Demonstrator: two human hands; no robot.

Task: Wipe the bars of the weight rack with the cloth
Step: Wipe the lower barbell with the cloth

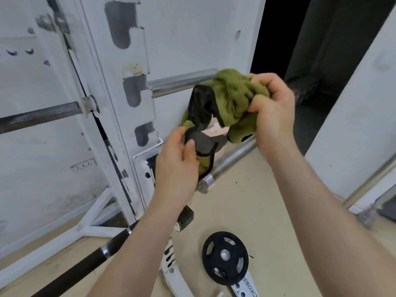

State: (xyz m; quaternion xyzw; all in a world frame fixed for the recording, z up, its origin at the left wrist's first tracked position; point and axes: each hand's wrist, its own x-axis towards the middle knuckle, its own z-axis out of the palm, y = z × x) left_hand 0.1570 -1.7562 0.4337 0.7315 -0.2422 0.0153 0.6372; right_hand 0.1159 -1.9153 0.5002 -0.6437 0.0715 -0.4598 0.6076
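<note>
A bunched green cloth (233,99) with black and grey patches hangs between both my hands in front of the white weight rack upright (120,86). My right hand (272,110) grips its upper green part. My left hand (177,161) pinches its lower grey end. One chrome bar (180,83) runs behind the cloth from the upright's notches. A second chrome bar (231,159) slants below the cloth, its end cap showing by my left hand.
A dark barbell (70,273) crosses the floor at lower left. A black weight plate (225,255) sits on a white peg arm near the bottom. A rusty bar (40,115) stands at left, a white post (351,133) at right, with a dark doorway behind.
</note>
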